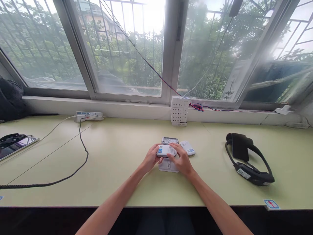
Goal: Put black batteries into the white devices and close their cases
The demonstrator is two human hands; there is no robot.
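Between both hands is a small white rounded device (165, 150) with a blue label and a printed code on its face. My left hand (151, 158) grips its left end, fingers curled beneath. My right hand (181, 159) holds the right end, thumb on the near edge and fingers over the top. Just behind it lies an opened device (170, 140) with a dark frame and a printed label inside, partly covered. Under and in front of the hands rests a white cover plate (168, 165) with a small label. A second white device (187, 148) lies flat to the right.
On the pale green table (110, 163), a black head strap (254, 173) with a dark phone-like slab lies right. A white perforated block (179, 111) stands against the sill. A power strip (88, 116), a dark cable (85, 153) and a tablet-like device (21, 146) are left.
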